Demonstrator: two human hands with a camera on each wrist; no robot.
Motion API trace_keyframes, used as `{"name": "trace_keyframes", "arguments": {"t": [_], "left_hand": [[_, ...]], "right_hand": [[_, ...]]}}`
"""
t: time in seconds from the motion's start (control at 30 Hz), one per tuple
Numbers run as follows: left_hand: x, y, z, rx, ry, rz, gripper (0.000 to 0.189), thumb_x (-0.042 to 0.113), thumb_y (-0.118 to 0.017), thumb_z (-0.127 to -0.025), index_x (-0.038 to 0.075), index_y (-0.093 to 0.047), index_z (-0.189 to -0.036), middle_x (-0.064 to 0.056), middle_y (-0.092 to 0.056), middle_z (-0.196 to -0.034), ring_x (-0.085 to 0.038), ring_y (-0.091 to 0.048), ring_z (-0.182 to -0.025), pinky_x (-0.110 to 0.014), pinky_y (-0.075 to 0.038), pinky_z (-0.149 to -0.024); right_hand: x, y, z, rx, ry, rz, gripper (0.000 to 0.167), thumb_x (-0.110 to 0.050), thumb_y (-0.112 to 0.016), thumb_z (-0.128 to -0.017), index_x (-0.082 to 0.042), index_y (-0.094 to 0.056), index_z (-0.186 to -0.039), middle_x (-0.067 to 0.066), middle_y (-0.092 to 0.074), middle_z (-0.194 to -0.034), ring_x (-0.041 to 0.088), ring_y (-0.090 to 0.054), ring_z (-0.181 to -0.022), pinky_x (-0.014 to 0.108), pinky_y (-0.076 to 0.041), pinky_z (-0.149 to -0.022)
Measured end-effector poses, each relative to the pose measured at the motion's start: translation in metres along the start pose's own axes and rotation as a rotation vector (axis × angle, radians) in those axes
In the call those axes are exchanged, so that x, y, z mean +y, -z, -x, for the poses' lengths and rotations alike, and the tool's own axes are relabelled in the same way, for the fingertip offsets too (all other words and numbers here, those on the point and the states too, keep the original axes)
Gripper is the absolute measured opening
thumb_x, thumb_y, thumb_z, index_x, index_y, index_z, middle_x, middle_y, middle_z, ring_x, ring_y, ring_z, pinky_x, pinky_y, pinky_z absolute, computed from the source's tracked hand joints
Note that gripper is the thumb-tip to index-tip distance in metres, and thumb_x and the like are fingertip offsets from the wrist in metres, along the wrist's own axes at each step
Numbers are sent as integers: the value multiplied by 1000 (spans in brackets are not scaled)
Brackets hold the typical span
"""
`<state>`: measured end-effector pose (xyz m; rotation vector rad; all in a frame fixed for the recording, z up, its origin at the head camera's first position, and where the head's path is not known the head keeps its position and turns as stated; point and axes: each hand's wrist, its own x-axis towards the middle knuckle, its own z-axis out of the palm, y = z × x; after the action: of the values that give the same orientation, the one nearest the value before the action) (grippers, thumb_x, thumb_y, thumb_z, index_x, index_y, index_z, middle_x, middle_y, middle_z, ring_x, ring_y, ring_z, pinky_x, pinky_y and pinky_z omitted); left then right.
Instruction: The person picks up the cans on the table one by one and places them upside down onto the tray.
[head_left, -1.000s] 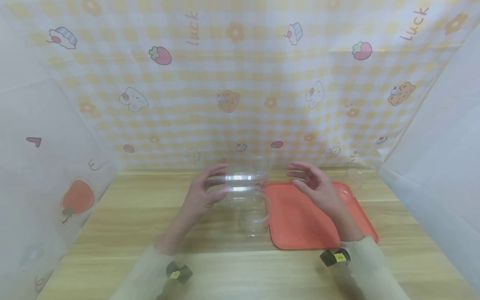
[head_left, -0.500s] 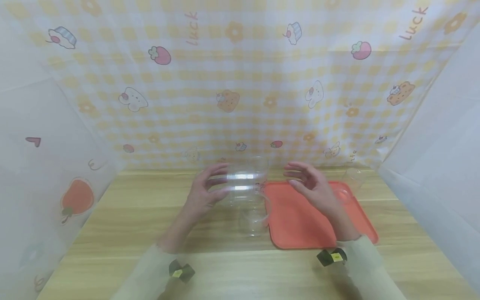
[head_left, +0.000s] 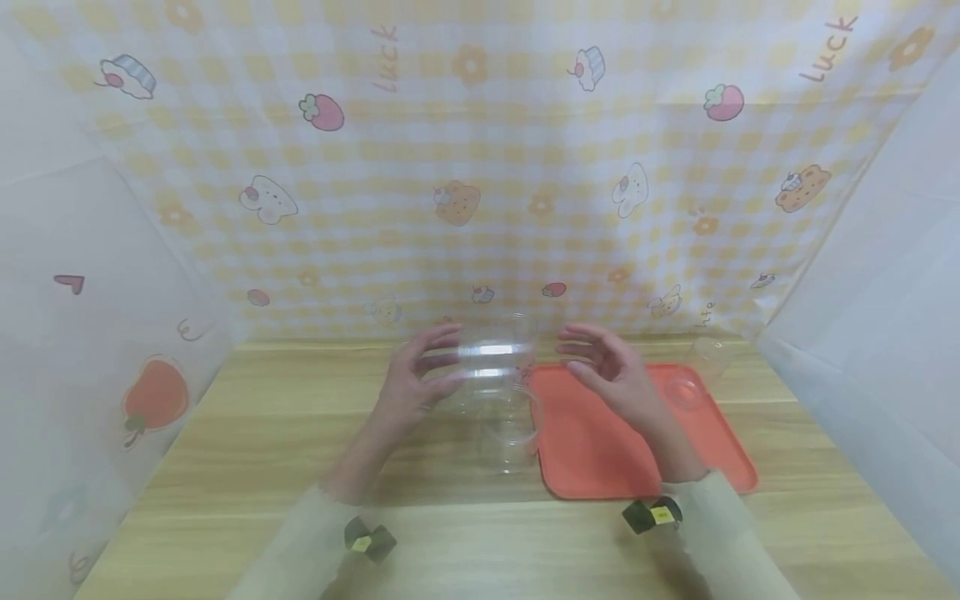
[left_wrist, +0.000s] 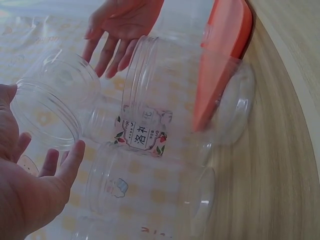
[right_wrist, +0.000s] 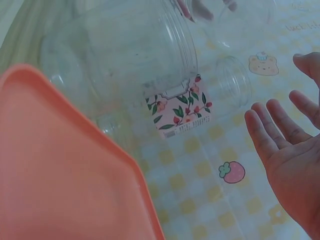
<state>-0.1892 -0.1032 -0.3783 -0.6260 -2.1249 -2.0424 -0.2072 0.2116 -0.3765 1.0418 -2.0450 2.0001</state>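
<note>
Fingers of the left hand (head_left: 408,375) curve wide around a tilted clear jar (head_left: 483,364), which we see raised over the middle of the tabletop (head_left: 262,450), toward its back edge. We find the right hand (head_left: 611,375) apart from it, its fingers loosely bent, parted from the thumb and holding nothing, above the orange-red tray (head_left: 592,450). That tray lies flat toward the tabletop's right edge, and the right forearm crosses over it, hiding part of its surface from us. Below the raised jar, a front jar (head_left: 510,450) stands just beside the tray's left edge; more clear jars crowd behind it, and the raised one overlaps them in our head view. We make out a floral label (left_wrist: 142,132) among them, though the see-through walls leave us unable to tell which jar wears it. Near the tabletop's back right corner, beyond the tray, we notice a far jar (head_left: 707,357). Yellow-checked cloth (head_left: 510,142) rises behind the back edge.
</note>
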Motion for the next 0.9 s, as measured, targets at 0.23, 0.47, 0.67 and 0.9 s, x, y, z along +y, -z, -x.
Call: {"name": "trace_keyframes", "arguments": {"t": [0.23, 0.47, 0.67, 0.9], "left_hand": [[-2, -3, -2, -14, -33, 5, 63, 0, -76, -87, 16, -55, -144, -16, -52, -141, -41, -58, -118, -47, -59, -85], [-1, -6, -3, -14, -46, 4, 62, 1, -77, -87, 14, -56, -143, -15, -53, -140, -39, -59, -117, -47, -59, -86], [-1, -9, -4, -23, -30, 21, 61, 3, -77, -88, 15, -55, -143, -18, -52, -141, -41, -57, -119, -49, -58, -87], [0, -13, -4, -21, -11, 28, 63, 4, -78, -87, 20, -56, -143, -14, -54, -138, -40, -57, -120, -47, -59, -85]], "right_hand": [[2, -6, -3, -3, -13, -19, 50, 13, -62, -94, 11, -45, -141, 34, -48, -139, 40, -52, -128, 51, -48, -102], [4, -9, -4, -13, 9, -26, 51, 13, -63, -94, 9, -46, -142, 34, -48, -139, 42, -51, -129, 50, -48, -102], [4, -12, -5, -20, 10, -68, 54, 12, -65, -92, 10, -44, -143, 34, -48, -140, 42, -50, -129, 55, -46, -103], [5, -14, -6, -47, 27, -120, 57, 11, -67, -92, 12, -42, -143, 35, -45, -141, 40, -48, -131, 57, -44, -103]]}}
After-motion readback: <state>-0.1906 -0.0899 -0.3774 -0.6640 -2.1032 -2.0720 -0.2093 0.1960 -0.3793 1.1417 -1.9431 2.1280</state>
